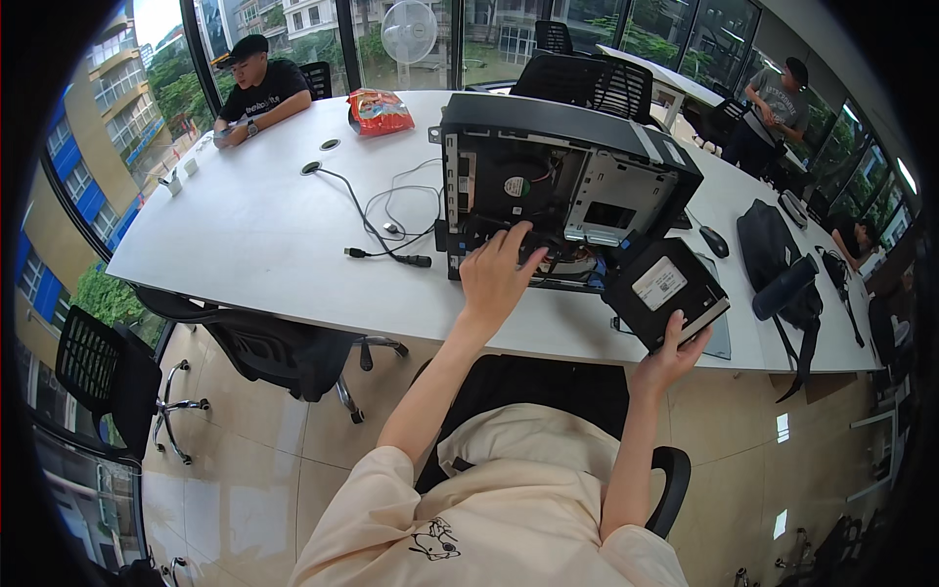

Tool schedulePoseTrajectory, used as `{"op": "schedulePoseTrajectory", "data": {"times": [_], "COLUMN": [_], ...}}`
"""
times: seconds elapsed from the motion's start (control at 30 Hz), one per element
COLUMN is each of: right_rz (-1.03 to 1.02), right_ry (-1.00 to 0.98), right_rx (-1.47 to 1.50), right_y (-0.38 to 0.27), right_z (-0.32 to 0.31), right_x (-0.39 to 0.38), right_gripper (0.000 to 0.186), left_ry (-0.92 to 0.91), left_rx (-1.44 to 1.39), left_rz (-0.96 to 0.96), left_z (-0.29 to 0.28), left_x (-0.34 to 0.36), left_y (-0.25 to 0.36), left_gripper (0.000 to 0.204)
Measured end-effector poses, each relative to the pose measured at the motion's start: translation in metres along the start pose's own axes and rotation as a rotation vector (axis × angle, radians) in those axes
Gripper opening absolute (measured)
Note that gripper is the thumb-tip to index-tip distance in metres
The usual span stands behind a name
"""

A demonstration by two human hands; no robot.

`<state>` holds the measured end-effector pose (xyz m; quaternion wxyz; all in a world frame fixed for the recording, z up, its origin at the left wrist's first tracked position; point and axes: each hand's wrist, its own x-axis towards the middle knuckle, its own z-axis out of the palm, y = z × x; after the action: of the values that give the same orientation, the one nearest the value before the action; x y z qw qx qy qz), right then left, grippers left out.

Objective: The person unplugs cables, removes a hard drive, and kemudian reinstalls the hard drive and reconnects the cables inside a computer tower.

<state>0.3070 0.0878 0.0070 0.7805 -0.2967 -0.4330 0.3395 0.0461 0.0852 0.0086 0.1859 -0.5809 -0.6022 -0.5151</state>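
Observation:
An open black desktop computer case lies on the white table with its inside facing me. My left hand reaches into its lower front, fingers curled around black cables and parts there. My right hand holds the lower edge of a black box-shaped drive with a white label, tilted up at the case's right corner over the table edge.
Loose black and grey cables lie left of the case. A red snack bag, a mouse and a black bag sit on the table. One person sits at the far left, another stands far right. Office chairs line the near side.

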Motion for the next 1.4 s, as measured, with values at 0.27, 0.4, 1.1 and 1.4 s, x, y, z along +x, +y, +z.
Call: {"op": "schedulePoseTrajectory", "data": {"times": [0.27,0.4,1.1,1.4], "right_rz": [0.039,0.056,-0.018,-0.143], "right_ry": [0.002,0.0,-0.183,-0.397], "right_rx": [-0.004,0.025,0.017,0.025], "right_y": [0.0,-0.004,-0.004,-0.003], "right_z": [0.001,0.005,0.02,0.069], "right_x": [0.0,-0.001,0.028,0.07], "right_gripper": [0.043,0.044,0.037,0.049], "left_ry": [0.034,0.047,-0.156,-0.17], "left_rx": [0.037,0.063,-0.42,-0.263], "left_rz": [-0.124,-0.108,-0.016,-0.093], "left_z": [-0.001,0.004,-0.033,-0.009], "left_x": [0.0,-0.006,0.014,0.063], "left_y": [-0.011,-0.015,0.061,0.074], "left_gripper": [0.041,0.041,0.062,0.092]}}
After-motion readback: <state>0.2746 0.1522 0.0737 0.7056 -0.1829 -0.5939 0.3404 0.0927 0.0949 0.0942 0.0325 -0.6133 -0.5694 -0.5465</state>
